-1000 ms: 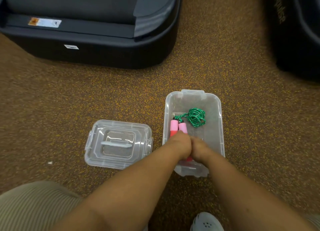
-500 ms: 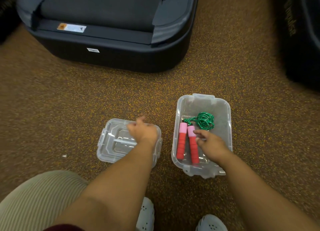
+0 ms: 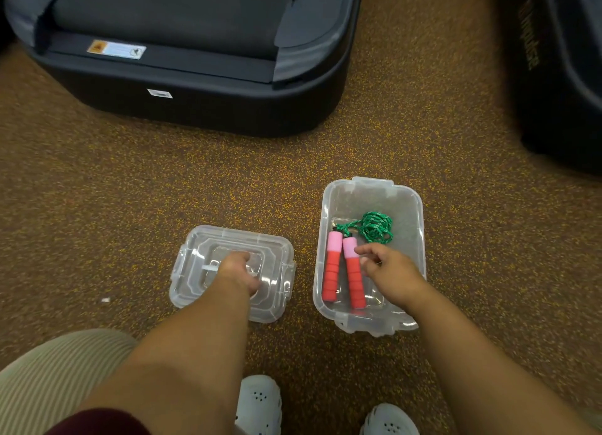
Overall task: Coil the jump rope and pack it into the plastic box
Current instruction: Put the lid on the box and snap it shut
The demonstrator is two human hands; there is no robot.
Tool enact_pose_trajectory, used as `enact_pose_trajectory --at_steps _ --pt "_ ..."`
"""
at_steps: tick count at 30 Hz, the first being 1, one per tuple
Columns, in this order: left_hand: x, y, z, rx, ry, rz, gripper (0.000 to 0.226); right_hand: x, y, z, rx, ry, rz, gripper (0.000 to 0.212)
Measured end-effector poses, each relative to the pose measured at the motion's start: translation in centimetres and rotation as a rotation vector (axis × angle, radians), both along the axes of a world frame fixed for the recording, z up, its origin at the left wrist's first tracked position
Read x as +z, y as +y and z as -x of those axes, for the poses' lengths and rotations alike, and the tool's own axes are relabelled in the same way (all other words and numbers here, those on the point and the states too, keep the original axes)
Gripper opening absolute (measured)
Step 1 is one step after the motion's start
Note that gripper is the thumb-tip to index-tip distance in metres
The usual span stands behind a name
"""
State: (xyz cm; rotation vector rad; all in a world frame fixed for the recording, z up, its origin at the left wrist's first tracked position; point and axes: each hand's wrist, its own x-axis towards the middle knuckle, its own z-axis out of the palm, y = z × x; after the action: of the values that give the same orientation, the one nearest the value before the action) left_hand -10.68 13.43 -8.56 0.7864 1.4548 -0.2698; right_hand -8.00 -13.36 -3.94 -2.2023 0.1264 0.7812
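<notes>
The fingers (image 3: 366, 250) of the right hand (image 3: 391, 276) are hanging loosely curled and slightly spread, holding nothing, just beside the pink top of the nearer handle of the jump rope (image 3: 353, 271); whether a fingertip is touching that handle cannot be told. The right hand is hovering over the near right part of the plastic box (image 3: 418, 213). The left hand (image 3: 239, 271) is lying over the middle of the lid (image 3: 195, 271), its fingers curling down around the lid's handle bar, though the hand itself is hiding how firmly they are gripping it.

The jump rope is lying inside the clear box: two red handles with pink tops are resting side by side along the left half, and the green cord (image 3: 374, 227) is sitting bunched in a coil at the far end, just beyond the handle tops. The lid is lying flat on the speckled brown floor (image 3: 130, 190), just left of the box and apart from it. Beyond them a large dark machine base (image 3: 195, 76) is standing on the floor. Two white perforated shoes (image 3: 259, 402) are showing at the bottom edge.
</notes>
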Motion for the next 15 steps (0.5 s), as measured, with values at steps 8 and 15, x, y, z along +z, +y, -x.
enact_pose_trajectory --at_steps 8,15 --pt "1.8 -0.7 -0.9 -0.092 -0.003 -0.141 0.033 0.4 -0.1 0.2 -0.017 0.011 -0.009 0.020" --pt "4.6 0.7 -3.8 -0.169 -0.123 -0.646 0.036 2.3 0.5 0.4 -0.018 -0.009 -0.020 0.025"
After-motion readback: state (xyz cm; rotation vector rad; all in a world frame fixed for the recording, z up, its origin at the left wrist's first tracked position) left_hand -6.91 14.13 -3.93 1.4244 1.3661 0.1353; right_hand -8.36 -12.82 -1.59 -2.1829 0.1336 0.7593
